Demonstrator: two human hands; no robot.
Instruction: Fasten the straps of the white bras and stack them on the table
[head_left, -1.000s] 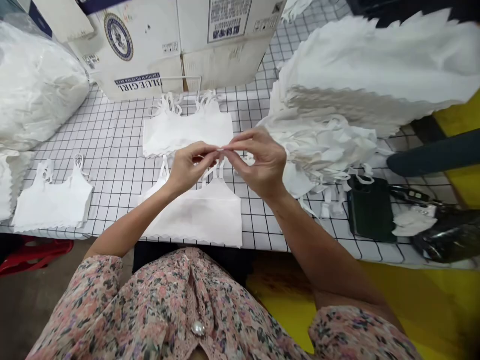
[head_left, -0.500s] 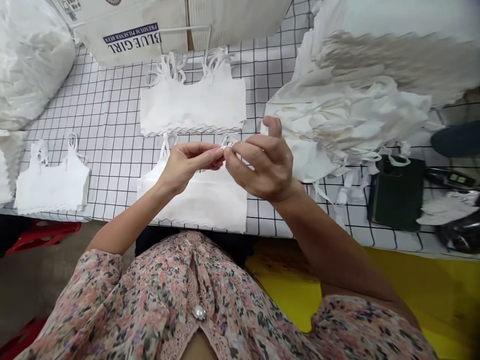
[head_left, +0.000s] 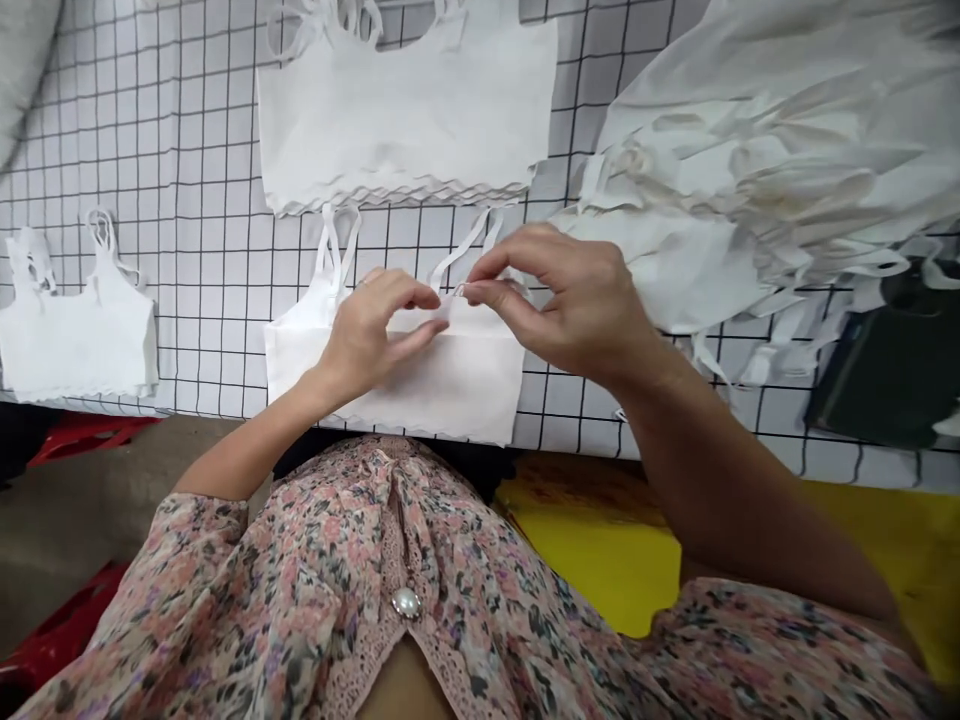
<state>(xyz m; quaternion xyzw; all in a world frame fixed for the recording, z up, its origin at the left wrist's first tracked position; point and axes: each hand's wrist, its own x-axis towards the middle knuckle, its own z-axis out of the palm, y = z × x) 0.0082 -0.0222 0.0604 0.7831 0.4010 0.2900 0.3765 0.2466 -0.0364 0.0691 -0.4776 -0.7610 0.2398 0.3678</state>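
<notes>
The bit (head_left: 460,290) in the right grip (head_left: 577,300) is too small to identify; the left grip (head_left: 369,330) hides part of 1 white top (head_left: 457,378). The right edge crops the white heap (head_left: 690,262).

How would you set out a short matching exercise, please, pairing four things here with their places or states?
1. Left hand
2. Right hand
3. Floral top
4. Dark flat object

A. pinching a small pale piece
B. on the gridded cloth, towards the picture's right edge
C. forefinger and thumb apart
D. bearing a round pearly button

Pairs: 1-C, 2-A, 3-D, 4-B.
</notes>
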